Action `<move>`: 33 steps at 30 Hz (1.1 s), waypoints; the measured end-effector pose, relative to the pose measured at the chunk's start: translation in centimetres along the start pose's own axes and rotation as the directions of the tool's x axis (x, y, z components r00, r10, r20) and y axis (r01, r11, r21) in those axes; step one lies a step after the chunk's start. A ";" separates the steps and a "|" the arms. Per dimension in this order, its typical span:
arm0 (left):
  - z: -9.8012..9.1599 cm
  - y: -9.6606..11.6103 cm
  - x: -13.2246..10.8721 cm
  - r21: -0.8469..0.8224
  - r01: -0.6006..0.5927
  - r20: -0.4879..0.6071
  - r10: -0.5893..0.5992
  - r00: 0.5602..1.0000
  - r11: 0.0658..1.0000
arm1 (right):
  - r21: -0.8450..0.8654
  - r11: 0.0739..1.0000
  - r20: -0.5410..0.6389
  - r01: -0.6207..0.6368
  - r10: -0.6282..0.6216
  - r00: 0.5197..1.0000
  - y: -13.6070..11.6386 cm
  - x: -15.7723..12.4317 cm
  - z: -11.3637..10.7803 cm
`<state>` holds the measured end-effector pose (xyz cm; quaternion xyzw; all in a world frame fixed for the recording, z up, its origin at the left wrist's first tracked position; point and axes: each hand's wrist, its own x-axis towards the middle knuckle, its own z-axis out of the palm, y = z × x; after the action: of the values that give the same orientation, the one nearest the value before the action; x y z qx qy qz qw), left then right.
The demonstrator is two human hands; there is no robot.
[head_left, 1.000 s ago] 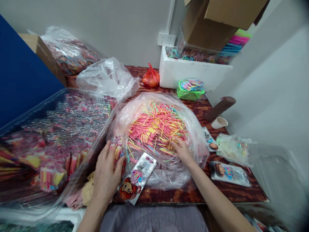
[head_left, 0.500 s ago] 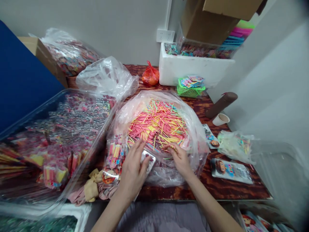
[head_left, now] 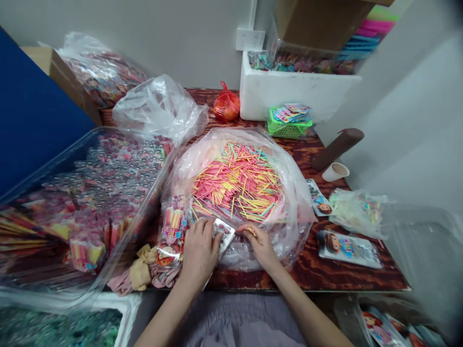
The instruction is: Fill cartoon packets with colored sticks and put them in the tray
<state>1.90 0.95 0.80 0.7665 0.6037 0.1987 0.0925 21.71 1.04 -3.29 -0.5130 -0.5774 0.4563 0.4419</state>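
A heap of thin pink, yellow and green sticks [head_left: 237, 183] lies in an opened clear plastic bag [head_left: 296, 212] in the middle of the wooden table. My left hand [head_left: 197, 250] rests on an empty printed pouch [head_left: 224, 232] at the bag's near edge, fingers curled round it. Just right of the pouch's mouth, my right hand [head_left: 258, 243] pinches a small bunch of sticks [head_left: 250, 232]. A filled pouch of sticks [head_left: 170, 231] lies just left of my left hand.
A big clear tub [head_left: 144, 202] of filled pouches stands on the left. Loose printed pouches [head_left: 349, 248] lie right of the bag. A white foam box [head_left: 289, 91], green basket [head_left: 289, 127], orange bag [head_left: 226, 106], paper cup [head_left: 335, 171] and brown tube [head_left: 338, 147] stand behind.
My left hand let go of the filled pouch at the left and moved right onto the empty pouch. My right hand drew back from the heap with a pinch of sticks.
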 end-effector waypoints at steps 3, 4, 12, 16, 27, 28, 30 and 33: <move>1.0 -1.0 -0.5 0.093 0.046 0.028 -0.049 0.998 0.995 | 0.009 1.000 -0.002 0.012 -0.012 1.000 0.2 0.0 0.1; 1.3 -1.2 -0.6 0.065 0.061 0.002 -0.061 0.998 0.996 | 0.009 1.000 -0.002 0.017 -0.017 1.000 0.2 0.0 0.1; 2.4 -2.2 -0.8 -0.219 0.000 -0.133 -0.030 0.991 0.976 | -0.006 1.000 -0.001 0.023 -0.023 1.000 0.1 0.0 0.2; 2.0 -2.3 -0.9 -0.210 -0.006 -0.124 -0.021 0.992 0.978 | -0.001 1.000 0.001 0.026 -0.026 1.000 0.2 0.0 0.2; 1.6 -3.1 -1.2 -0.187 0.086 0.017 -0.084 0.996 0.979 | -0.007 1.000 -0.007 0.030 -0.030 1.000 0.5 -0.1 0.3; 1.6 -3.1 -1.2 -0.203 0.092 0.005 -0.093 0.996 0.975 | -0.008 1.000 -0.006 0.029 -0.029 1.000 0.5 -0.1 0.3; 1.6 -3.0 -1.1 -0.228 0.098 -0.003 -0.102 0.995 0.969 | -0.011 1.000 -0.004 0.029 -0.029 1.000 0.4 -0.1 0.3; 1.4 -3.1 -1.0 -0.254 0.089 0.034 -0.083 0.996 0.963 | -0.019 0.999 -0.010 0.026 -0.026 1.000 0.3 0.0 0.3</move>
<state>-0.43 0.86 -1.83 0.7236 0.6046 0.2618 0.2057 21.50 1.00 -3.63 -0.5121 -0.5860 0.4424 0.4457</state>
